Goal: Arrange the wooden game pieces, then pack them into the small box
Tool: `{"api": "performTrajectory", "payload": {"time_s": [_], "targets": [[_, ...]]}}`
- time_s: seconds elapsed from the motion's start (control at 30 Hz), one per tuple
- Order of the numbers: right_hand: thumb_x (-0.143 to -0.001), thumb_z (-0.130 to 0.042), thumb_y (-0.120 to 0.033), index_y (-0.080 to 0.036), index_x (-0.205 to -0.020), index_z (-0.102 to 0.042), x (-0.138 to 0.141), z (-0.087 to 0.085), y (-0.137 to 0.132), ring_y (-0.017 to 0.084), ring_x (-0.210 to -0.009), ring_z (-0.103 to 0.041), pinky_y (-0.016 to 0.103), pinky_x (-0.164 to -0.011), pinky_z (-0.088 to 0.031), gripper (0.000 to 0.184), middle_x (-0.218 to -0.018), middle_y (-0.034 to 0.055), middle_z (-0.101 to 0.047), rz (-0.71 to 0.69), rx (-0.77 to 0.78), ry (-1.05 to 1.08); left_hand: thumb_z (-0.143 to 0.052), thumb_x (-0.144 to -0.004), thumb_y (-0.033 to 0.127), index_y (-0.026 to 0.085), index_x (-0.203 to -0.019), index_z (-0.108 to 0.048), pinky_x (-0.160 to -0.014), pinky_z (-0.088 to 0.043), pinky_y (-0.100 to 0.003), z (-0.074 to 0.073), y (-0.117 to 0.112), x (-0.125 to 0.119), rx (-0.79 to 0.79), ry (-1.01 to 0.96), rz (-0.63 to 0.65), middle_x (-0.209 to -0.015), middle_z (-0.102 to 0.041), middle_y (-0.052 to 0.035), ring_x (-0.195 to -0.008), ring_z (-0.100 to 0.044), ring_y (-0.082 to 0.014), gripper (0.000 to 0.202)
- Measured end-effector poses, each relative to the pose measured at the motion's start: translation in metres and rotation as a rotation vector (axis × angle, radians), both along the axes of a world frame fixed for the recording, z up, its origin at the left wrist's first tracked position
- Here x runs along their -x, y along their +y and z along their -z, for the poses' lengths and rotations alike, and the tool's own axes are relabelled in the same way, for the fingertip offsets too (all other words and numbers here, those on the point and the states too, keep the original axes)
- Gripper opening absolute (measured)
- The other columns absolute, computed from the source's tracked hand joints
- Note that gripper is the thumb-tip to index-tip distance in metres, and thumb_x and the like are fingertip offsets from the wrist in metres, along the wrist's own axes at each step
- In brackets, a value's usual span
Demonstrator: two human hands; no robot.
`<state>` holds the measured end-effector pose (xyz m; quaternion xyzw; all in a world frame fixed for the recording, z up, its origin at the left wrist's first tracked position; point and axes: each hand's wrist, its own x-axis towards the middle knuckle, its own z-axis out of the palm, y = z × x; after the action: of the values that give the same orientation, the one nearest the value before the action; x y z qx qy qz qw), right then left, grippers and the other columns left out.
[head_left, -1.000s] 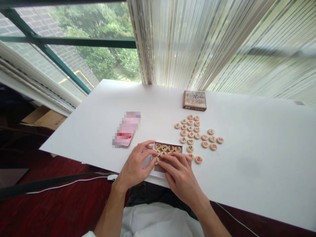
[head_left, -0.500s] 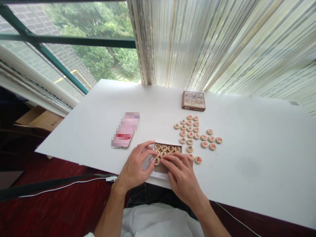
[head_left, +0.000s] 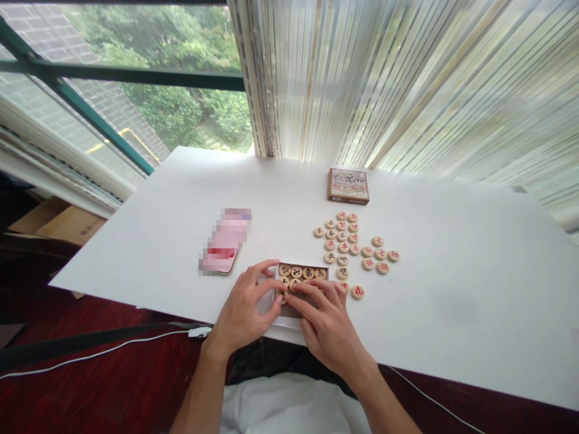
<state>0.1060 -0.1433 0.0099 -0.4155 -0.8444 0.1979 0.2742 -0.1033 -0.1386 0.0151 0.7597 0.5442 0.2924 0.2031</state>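
Observation:
A shallow open box (head_left: 289, 322) sits at the table's front edge, with round wooden Chinese chess pieces (head_left: 308, 273) in rows inside, black characters up. My left hand (head_left: 246, 301) curves round its left side, a finger at the far left corner. Its index finger and thumb touch pieces at the left. One chess piece (head_left: 283, 298) in the nearest row lies between my left thumb and my right index fingertip. My right hand (head_left: 330, 319) reaches over the box from the right, fingers stretched out and fingertips down on the pieces. It covers part of the middle row.
Loose chess pieces (head_left: 342, 247), red and black, lie on the white table (head_left: 452, 253) right of the box. A printed chess box (head_left: 348, 185) lies behind them. A phone (head_left: 225, 241), partly blurred out, is at the left. A white cable (head_left: 122, 345) hangs below the table edge.
My right fingertips have shifted slightly left over the pieces, and the index finger now meets the nearest-row piece. My left hand keeps its place at the box. The whole view has shifted slightly.

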Motion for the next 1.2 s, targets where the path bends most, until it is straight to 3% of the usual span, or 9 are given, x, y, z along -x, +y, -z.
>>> {"api": "performTrajectory", "payload": {"time_s": [0.33, 0.5, 0.63, 0.77, 0.87, 1.2], "targets": [[-0.089, -0.052, -0.007, -0.03, -0.129, -0.062, 0.002, 0.0, 0.0, 0.027, -0.125, -0.043, 0.051, -0.109, -0.031, 0.047, -0.132, 0.0039, -0.06, -0.003, -0.002, -0.006, -0.06, -0.088, 0.016, 0.024, -0.103, -0.066, -0.099, -0.049, -0.044, 0.0, 0.0, 0.001, 0.013, -0.012, 0.003, -0.141, -0.05, -0.0069, -0.115, -0.055, -0.0245, 0.019], [-0.091, -0.048, -0.006, -0.029, -0.123, -0.065, -0.004, -0.003, -0.003, 0.026, -0.12, -0.049, 0.051, -0.103, -0.039, 0.043, -0.124, 0.0053, -0.064, 0.041, -0.014, 0.189, -0.06, -0.089, 0.017, 0.025, -0.103, -0.066, -0.1, -0.049, -0.045, -0.001, 0.0, 0.001, 0.013, -0.005, 0.006, -0.142, -0.05, -0.0067, -0.116, -0.055, -0.0249, 0.018], [-0.093, -0.048, -0.006, -0.028, -0.116, -0.068, -0.028, -0.018, 0.003, 0.024, -0.109, -0.058, 0.047, -0.097, -0.048, 0.038, -0.111, 0.0064, -0.067, 0.113, -0.015, 0.328, -0.059, -0.09, 0.019, 0.025, -0.105, -0.065, -0.101, -0.049, -0.045, 0.0, -0.001, 0.002, 0.014, -0.018, 0.003, -0.143, -0.048, -0.0074, -0.116, -0.055, -0.0253, 0.017], [-0.094, -0.053, -0.011, -0.028, -0.117, -0.069, -0.068, -0.031, 0.022, 0.024, -0.101, -0.062, 0.044, -0.094, -0.052, 0.033, -0.106, 0.0071, -0.068, 0.194, -0.063, 0.173, -0.059, -0.09, 0.02, 0.024, -0.106, -0.063, -0.104, -0.047, -0.046, 0.002, -0.001, 0.003, 0.011, -0.022, 0.004, -0.144, -0.047, -0.0079, -0.118, -0.055, -0.0256, 0.018], [-0.097, -0.045, -0.01, -0.031, -0.123, -0.067, -0.09, -0.033, 0.037, 0.023, -0.103, -0.06, 0.045, -0.093, -0.052, 0.04, -0.109, 0.0072, -0.066, 0.088, -0.054, -0.043, -0.057, -0.091, 0.019, 0.024, -0.108, -0.062, -0.106, -0.046, -0.045, 0.003, -0.001, 0.004, 0.008, -0.035, -0.004, -0.144, -0.047, -0.0084, -0.119, -0.056, -0.0254, 0.018], [-0.09, -0.044, 0.001, -0.032, -0.129, -0.064, -0.101, -0.021, 0.054, 0.024, -0.106, -0.058, 0.046, -0.092, -0.055, 0.055, -0.115, 0.0073, -0.065, -0.021, -0.097, -0.275, -0.054, -0.092, 0.018, 0.023, -0.111, -0.061, -0.107, -0.046, -0.044, 0.003, -0.002, 0.006, 0.006, -0.097, -0.014, -0.142, -0.05, -0.0098, -0.118, -0.057, -0.0246, 0.021]]}}
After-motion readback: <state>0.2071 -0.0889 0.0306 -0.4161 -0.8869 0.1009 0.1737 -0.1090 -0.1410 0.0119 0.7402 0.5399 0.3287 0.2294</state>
